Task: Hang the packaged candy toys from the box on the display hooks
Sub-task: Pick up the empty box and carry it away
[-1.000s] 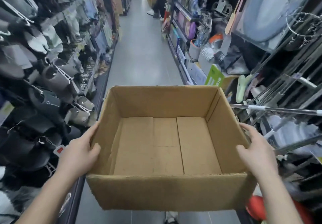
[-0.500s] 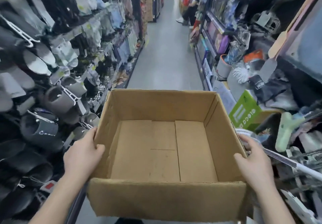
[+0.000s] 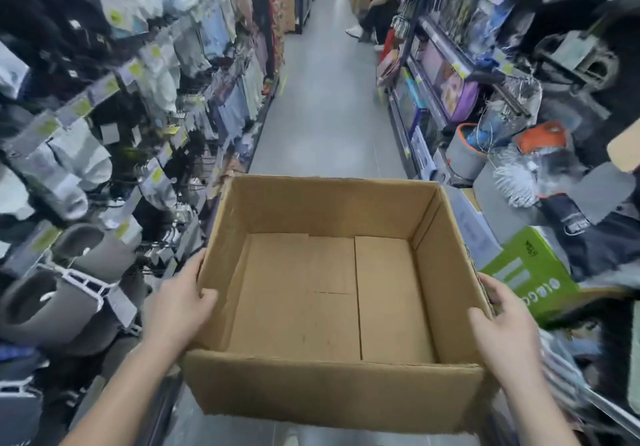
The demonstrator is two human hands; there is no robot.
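Note:
An open brown cardboard box [image 3: 332,397] is carried in front of me, held level over the aisle floor. Its inside shows only bare cardboard flaps; no packaged candy toys are visible in it. My left hand [image 3: 180,307] grips the left wall, thumb hooked over the rim and fingers down the outside. My right hand [image 3: 502,324] grips the right wall the same way, thumb on the rim. No candy toy display hooks can be made out.
A narrow grey aisle floor [image 3: 322,109] runs ahead. Socks and slippers [image 3: 79,265] hang on racks at the left. Shelves of toys and brushes, with a green carton [image 3: 530,272], crowd the right. A person [image 3: 377,12] sits at the far end.
The view has lifted and shifted along the aisle, showing more floor ahead; the right-hand racks slid past. Both hands keep the same hold on the box.

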